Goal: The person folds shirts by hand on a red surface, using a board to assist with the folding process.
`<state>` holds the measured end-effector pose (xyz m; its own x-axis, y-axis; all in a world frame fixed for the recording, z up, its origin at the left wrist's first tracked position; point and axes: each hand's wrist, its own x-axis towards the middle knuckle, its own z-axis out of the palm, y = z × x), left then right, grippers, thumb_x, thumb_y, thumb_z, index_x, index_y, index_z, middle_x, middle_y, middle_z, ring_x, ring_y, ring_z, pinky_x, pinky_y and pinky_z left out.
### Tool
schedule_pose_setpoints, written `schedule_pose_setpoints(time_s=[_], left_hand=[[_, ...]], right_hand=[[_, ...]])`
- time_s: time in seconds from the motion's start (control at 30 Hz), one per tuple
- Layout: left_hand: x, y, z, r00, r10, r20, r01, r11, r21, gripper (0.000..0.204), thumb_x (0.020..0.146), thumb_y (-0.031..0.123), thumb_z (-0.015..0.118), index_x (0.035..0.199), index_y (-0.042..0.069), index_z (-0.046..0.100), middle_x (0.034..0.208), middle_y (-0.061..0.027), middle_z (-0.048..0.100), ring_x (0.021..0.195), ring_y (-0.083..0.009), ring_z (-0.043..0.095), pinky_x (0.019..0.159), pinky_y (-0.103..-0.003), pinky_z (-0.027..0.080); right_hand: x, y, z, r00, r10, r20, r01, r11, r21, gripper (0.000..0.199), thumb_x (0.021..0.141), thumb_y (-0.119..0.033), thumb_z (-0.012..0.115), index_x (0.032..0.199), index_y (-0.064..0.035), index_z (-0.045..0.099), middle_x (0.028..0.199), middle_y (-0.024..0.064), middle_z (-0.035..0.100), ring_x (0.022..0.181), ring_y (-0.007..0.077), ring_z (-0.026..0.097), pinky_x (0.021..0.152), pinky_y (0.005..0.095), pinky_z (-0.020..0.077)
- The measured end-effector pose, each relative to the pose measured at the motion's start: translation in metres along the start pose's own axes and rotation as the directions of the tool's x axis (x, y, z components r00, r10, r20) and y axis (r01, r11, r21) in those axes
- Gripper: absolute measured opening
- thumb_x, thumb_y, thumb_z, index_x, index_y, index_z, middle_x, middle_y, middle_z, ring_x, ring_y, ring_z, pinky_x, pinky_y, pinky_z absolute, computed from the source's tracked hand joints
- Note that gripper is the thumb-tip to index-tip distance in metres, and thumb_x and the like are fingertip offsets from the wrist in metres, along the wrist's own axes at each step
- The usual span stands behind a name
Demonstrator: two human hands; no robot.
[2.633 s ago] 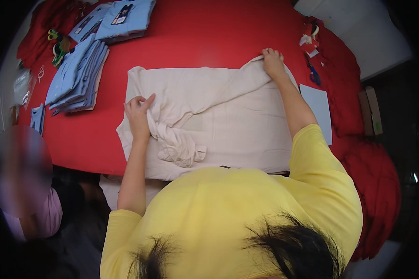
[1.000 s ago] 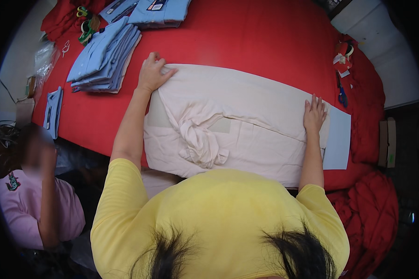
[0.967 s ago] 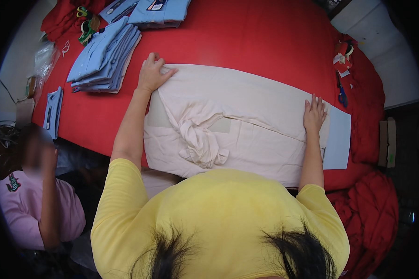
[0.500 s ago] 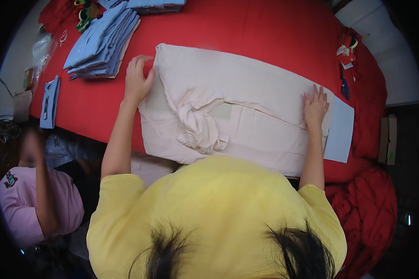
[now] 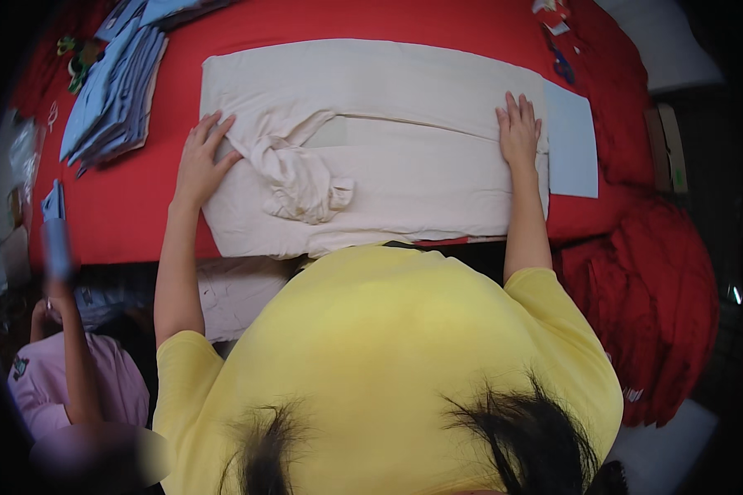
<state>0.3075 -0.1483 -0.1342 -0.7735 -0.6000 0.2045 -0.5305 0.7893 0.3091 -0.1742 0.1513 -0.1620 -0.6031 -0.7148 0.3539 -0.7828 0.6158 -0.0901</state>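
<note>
A cream cloth lies spread and folded in front of me, with a twisted, bunched-up part on its left half. My left hand rests at the cloth's left edge, fingers apart and thumb toward the bunch. Near the right end, my right hand lies flat on the cloth with its fingers stretched out. From under that end a pale blue flat sheet sticks out. Neither hand grips anything.
The table has a red cover. Folded blue garments are stacked at the far left; scissors lie at the far right. A person in a pink shirt sits at left. Red fabric hangs at right.
My left hand has come down from the far left corner to the cloth's left edge, and that corner lies flatter. My right hand stays near the right end. The whole view has shifted.
</note>
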Motion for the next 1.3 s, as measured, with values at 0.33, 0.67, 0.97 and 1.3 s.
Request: schedule_pose_setpoints(time_s=[0.33, 0.67, 0.97, 1.3], left_hand=[[0.016, 0.011, -0.017, 0.988, 0.065, 0.139, -0.033, 0.975, -0.220, 0.043, 0.070, 0.011, 0.071, 0.111, 0.010, 0.059, 0.126, -0.0072, 0.052, 0.126, -0.0304, 0.040, 0.106, -0.041, 0.033], [0.018, 0.007, -0.017, 0.985, 0.016, 0.173, 0.030, 0.966, -0.258, 0.039, 0.069, 0.013, 0.076, 0.103, 0.009, 0.059, 0.127, -0.0074, 0.049, 0.125, -0.0292, 0.039, 0.105, -0.039, 0.033], [0.021, 0.006, -0.014, 0.985, -0.005, 0.171, 0.047, 0.969, -0.241, 0.044, 0.068, 0.015, 0.077, 0.106, 0.004, 0.057, 0.125, -0.0072, 0.050, 0.124, -0.0279, 0.040, 0.104, -0.037, 0.035], [0.015, 0.001, -0.013, 0.987, -0.031, 0.155, 0.073, 0.960, -0.270, 0.044, 0.067, 0.014, 0.078, 0.103, 0.003, 0.056, 0.126, -0.0104, 0.048, 0.122, -0.0302, 0.041, 0.104, -0.038, 0.034]], right_hand=[[-0.107, -0.223, -0.065, 0.621, -0.783, -0.049, 0.586, 0.421, 0.692, 0.052, 0.071, -0.007, 0.067, 0.122, -0.0150, 0.059, 0.119, 0.0108, 0.054, 0.102, 0.0288, 0.053, 0.093, 0.0383, 0.0420], [-0.022, -0.118, -0.120, 0.687, -0.281, 0.670, -0.462, 0.543, 0.701, 0.029, 0.088, -0.013, 0.059, 0.115, -0.0033, 0.059, 0.082, 0.0020, 0.059, 0.067, 0.0065, 0.051, 0.061, 0.0227, 0.0444], [-0.021, -0.199, -0.051, 0.930, -0.367, -0.004, 0.243, 0.608, 0.756, 0.033, 0.083, -0.010, 0.066, 0.115, -0.0051, 0.060, 0.109, 0.0063, 0.060, 0.086, 0.0176, 0.057, 0.074, 0.0290, 0.0475], [0.032, -0.216, -0.156, 0.882, -0.434, 0.185, 0.017, 0.421, 0.907, 0.019, 0.082, -0.016, 0.069, 0.093, -0.0011, 0.065, 0.075, 0.0035, 0.061, 0.065, 0.0112, 0.054, 0.062, 0.0260, 0.0453]])
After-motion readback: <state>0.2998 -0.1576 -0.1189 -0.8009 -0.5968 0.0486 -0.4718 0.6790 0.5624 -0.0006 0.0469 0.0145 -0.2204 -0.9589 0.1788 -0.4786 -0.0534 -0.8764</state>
